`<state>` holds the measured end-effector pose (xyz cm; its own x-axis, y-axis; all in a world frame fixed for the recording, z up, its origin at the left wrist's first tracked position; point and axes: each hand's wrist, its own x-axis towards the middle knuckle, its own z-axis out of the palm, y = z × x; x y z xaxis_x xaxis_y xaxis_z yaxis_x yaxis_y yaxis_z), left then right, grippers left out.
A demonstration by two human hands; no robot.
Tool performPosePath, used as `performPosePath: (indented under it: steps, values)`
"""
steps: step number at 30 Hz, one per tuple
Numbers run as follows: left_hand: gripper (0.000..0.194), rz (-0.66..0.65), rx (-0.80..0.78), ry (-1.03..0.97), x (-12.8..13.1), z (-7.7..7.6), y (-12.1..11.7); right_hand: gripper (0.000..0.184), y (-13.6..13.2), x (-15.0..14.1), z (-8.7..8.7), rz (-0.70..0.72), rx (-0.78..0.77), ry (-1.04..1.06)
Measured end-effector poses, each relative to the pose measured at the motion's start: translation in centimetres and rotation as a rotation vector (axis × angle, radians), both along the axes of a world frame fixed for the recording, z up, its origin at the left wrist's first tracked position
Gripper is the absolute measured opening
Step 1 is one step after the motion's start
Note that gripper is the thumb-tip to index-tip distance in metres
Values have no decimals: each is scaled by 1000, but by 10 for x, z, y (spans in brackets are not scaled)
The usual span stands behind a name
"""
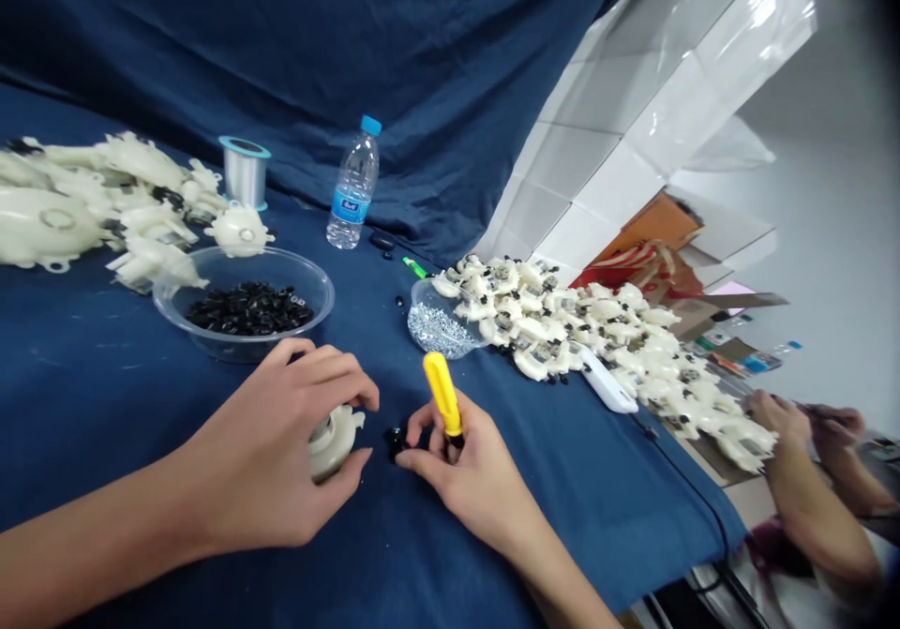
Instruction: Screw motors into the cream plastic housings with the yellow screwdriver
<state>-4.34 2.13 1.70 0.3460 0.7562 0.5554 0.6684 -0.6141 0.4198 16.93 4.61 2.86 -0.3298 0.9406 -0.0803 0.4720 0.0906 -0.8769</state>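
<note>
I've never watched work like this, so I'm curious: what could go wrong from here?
The yellow screwdriver in the right hand might slip and jab the fingers. The small black piece beside it could drop and be hard to spot on the blue cloth. The cream plastic part, gripped by the left hand, might also slip free.

A dark blue cloth [295, 67] hangs along the far side and spreads over the worktop [91, 404]. To the right rises a glossy white tiled pillar [619, 113], with cardboard boxes [653, 226] beneath it and a pale wall [836, 263] beyond, evenly lit.
</note>
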Motion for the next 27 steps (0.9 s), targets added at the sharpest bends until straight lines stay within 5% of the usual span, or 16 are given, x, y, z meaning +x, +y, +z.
performPosePath:
  steps: [7, 27]
  values:
    - [17, -81, 25, -154, 9, -7, -4, 24, -18, -1, 11, -49, 2, 226]
    - [18, -176, 47, -383, 12, -2, -2, 40, -28, -10, 10, 2, 473, 302]
